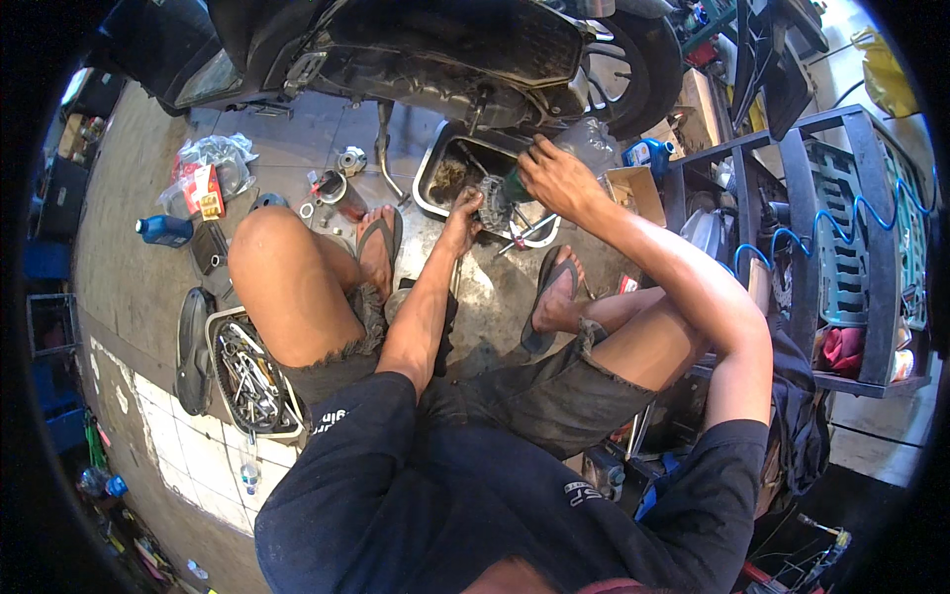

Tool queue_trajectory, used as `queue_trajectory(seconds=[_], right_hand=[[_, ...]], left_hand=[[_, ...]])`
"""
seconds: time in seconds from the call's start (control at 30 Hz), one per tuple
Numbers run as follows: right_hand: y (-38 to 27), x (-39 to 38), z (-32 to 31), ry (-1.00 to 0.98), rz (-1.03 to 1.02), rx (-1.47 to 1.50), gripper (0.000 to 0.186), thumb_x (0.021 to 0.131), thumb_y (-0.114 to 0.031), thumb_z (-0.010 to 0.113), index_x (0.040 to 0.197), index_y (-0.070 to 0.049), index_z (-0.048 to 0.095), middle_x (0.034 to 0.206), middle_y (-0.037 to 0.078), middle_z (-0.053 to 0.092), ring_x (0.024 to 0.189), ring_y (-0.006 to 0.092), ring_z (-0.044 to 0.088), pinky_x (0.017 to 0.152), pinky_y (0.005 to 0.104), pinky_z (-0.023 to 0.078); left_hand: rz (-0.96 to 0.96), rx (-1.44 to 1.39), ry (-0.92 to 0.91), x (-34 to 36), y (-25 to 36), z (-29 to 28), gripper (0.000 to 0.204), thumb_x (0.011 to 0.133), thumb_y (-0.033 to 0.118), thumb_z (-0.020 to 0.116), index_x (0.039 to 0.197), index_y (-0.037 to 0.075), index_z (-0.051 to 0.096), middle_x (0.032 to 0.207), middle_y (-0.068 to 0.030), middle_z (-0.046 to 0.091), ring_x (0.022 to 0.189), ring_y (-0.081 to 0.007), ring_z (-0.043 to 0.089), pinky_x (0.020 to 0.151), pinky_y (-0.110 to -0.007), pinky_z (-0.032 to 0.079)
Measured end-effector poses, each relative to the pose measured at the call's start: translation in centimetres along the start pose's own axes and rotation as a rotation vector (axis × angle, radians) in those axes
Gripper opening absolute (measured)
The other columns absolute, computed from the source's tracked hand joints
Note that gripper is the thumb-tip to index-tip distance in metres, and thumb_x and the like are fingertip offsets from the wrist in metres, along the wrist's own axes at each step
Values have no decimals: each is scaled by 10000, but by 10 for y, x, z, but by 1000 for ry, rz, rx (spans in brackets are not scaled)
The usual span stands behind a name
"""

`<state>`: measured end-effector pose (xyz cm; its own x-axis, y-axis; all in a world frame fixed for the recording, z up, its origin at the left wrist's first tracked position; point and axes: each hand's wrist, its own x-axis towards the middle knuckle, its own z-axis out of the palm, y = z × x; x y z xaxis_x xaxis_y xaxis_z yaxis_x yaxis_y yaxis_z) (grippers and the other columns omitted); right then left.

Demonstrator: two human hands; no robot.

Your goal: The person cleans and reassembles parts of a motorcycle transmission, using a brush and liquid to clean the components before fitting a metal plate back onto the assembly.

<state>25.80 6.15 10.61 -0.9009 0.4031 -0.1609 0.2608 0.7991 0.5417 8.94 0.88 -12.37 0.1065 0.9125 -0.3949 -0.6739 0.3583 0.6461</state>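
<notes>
My left hand (pixel 461 220) is closed round the near side of a grey metal engine part (pixel 491 210), held over the near edge of a dark pan (pixel 426 188) with a pale rim. My right hand (pixel 556 180) is just right of that part, its fingers bent together. Something dark green (pixel 515 188) shows beside its fingers, too small and shaded to name. Clear crumpled plastic (pixel 591 144) lies behind the right hand; I cannot tell whether it is gripped. Murky brown matter shows inside the pan.
A motor scooter (pixel 445 59) stands ahead, its stand (pixel 388 148) down. On the left are a blue bottle (pixel 164 231), plastic bags (pixel 220 163) and a tool tray (pixel 297 431). A red-topped can (pixel 339 196) is near my left foot. A dark metal rack (pixel 782 183) rises at right.
</notes>
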Motion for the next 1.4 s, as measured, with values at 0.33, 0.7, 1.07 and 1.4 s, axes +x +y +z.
queue_trajectory(seconds=[0.33,0.7,1.07,1.4], right_hand=[[0,-5,13,-108,26,-1,290,964,-194,519,1129,-59,716,1126,86,664,1141,235,610,1167,414,331],[12,-14,28,-24,196,-29,275,916,-182,545,1048,-45,744,1065,115,684,1101,267,622,1100,423,382],[23,-17,33,-150,290,189,277,946,-185,531,1046,-44,747,1119,134,655,1179,300,596,1132,473,355],[29,-18,40,-103,251,19,243,956,-220,543,1035,-79,724,1097,107,647,1118,267,614,1070,429,412]], left_hand=[[172,324,-12,26,-12,-5,227,875,234,756,1008,140,598,914,-2,601,881,-147,609,721,-326,476],[471,1198,229,17,13,30,478,826,378,806,968,40,500,1018,-207,569,1020,-418,574,881,-490,455],[132,311,149,11,16,11,285,831,206,814,922,99,566,916,-8,589,835,-138,588,638,-298,453],[-25,-88,1,11,13,-1,336,910,301,643,1186,112,607,1103,-58,687,973,-163,680,645,-280,551]])
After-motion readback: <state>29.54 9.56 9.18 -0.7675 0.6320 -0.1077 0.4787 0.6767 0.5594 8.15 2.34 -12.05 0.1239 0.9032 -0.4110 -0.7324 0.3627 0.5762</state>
